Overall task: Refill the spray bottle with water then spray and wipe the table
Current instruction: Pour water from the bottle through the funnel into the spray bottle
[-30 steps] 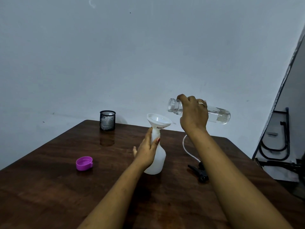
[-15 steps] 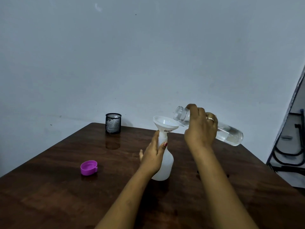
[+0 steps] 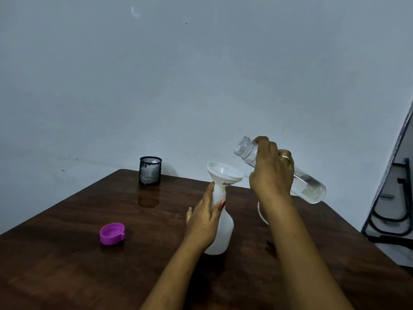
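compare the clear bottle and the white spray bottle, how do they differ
The clear bottle is see-through, tilted mouth-up in the right hand; the white spray bottle is opaque, upright on the table, steadied by the left hand, funnel in its neck. Both are uncapped.

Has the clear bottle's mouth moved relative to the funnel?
Yes. The clear bottle mouth has tipped up, away above the funnel rim.

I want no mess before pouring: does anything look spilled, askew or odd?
No spill shows. The funnel leans slightly in the spray bottle, steadied by the left hand. The right hand holds the clear bottle mouth-up, so its water sits at the base.
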Demonstrator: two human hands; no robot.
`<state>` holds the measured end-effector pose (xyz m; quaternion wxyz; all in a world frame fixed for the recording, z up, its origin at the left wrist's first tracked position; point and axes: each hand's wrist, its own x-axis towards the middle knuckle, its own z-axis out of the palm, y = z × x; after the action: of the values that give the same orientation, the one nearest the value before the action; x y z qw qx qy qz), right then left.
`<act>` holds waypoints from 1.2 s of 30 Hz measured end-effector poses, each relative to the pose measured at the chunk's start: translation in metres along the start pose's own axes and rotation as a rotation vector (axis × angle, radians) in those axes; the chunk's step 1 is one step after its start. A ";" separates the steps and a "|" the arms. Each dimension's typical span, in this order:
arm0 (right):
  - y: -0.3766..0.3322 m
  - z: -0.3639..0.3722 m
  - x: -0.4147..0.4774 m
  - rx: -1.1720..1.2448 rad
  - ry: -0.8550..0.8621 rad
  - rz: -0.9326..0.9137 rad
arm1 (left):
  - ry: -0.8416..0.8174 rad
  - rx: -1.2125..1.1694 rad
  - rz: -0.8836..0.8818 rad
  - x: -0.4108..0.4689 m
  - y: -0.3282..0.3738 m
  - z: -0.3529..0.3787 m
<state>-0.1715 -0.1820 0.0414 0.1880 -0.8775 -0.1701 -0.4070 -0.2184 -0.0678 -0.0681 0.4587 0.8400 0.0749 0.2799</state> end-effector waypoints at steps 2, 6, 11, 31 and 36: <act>-0.001 0.001 0.005 -0.019 -0.007 -0.021 | 0.032 0.000 0.038 -0.002 -0.002 0.002; -0.001 0.001 0.013 -0.012 -0.016 -0.048 | 0.068 -0.021 0.095 -0.003 -0.007 0.004; 0.006 0.001 0.014 0.010 -0.005 -0.084 | 0.078 0.002 0.102 -0.002 -0.008 0.004; 0.000 0.007 0.012 -0.050 0.020 -0.140 | 0.039 0.012 0.156 0.004 -0.011 0.003; 0.001 0.006 0.013 -0.039 0.017 -0.115 | 0.046 -0.001 0.149 0.005 -0.013 0.003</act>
<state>-0.1597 -0.1783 0.0477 0.1487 -0.8662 -0.2109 -0.4279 -0.2110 -0.0611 -0.0781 0.4350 0.8364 0.0227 0.3327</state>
